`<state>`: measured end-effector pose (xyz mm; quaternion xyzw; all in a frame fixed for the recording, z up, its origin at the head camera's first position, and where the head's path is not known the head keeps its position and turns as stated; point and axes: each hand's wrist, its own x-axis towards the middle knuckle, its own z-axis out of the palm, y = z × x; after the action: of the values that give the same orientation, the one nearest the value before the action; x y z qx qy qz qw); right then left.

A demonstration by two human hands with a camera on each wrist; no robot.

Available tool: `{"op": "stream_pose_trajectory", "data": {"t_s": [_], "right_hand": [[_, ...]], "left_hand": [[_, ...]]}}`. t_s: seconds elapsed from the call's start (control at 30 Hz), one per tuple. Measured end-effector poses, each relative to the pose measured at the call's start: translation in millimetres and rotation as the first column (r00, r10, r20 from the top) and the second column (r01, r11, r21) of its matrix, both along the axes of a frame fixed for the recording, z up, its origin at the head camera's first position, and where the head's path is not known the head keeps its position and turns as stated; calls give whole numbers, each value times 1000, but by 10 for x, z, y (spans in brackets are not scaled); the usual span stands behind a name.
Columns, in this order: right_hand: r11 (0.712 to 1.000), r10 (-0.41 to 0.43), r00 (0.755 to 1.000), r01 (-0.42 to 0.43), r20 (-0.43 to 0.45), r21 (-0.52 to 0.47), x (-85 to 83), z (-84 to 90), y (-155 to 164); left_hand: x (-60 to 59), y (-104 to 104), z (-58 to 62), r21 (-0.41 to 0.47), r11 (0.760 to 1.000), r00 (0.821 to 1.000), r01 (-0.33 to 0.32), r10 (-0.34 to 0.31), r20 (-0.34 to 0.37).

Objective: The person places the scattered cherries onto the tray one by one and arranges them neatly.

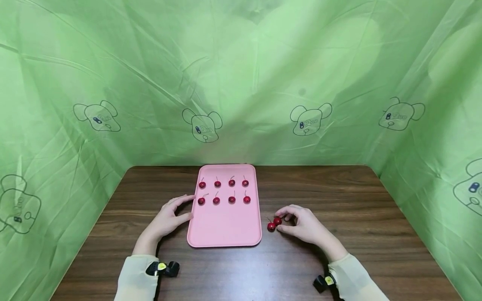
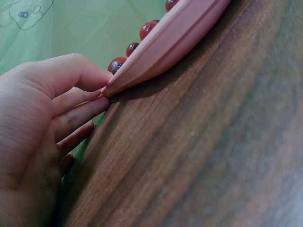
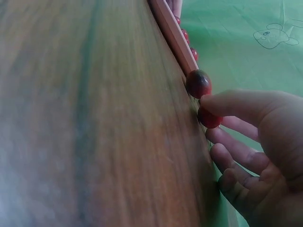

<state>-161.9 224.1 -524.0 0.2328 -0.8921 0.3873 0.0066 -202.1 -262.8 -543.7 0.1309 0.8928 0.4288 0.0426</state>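
Observation:
A pink tray (image 1: 226, 234) lies on the table, bearing two rows of red cherries with thin stems; one of them is a cherry (image 1: 246, 199) at the right end of the nearer row. Against the tray's left edge rests my left hand (image 1: 167, 219), thumb and fingers spread apart and touching the rim. To the right of the tray, my right hand (image 1: 303, 225) pinches a cherry (image 1: 277, 221) between thumb and forefinger, at table level. Another loose cherry (image 1: 271, 227) sits close beside it on the table, nearer the tray. The right wrist view shows the thumb partly covering the pinched cherry (image 3: 209, 118).
The wooden table (image 1: 320, 184) extends on both sides of the tray. Green cloth (image 1: 256, 83) with printed bear heads stands behind it and along both sides. A small black camera is strapped at each wrist.

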Motion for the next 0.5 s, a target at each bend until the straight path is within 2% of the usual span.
{"op": "stream_pose_trajectory", "data": {"t_s": [0.5], "right_hand": [[1000, 19, 1000, -19, -12, 2, -23, -50, 11]], "left_hand": [[5, -4, 20, 3, 1000, 1000, 10, -10, -12]]}}
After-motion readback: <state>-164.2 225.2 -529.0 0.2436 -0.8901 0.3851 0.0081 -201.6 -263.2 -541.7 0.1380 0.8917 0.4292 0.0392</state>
